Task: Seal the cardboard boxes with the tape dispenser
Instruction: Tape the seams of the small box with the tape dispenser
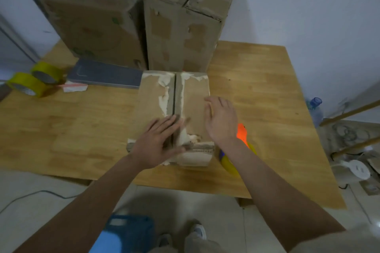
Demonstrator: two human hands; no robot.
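Note:
A small cardboard box (152,100) stands in the middle of the wooden table (257,80), its two top flaps closed with a dark seam between them and torn paper along it. My left hand (160,141) lies flat on the near end of the seam, fingers straight. My right hand (221,119) hovers over the box's right flap with relaxed fingers, holding nothing. The orange and yellow tape dispenser (242,135) lies on the table just right of the box, partly hidden by my right forearm.
Two larger cardboard boxes (94,24) (181,26) stand at the back of the table. Two yellow tape rolls (35,81) sit at the left edge, beside a grey flat case (107,76). A blue-capped bottle (315,107) stands off the right side.

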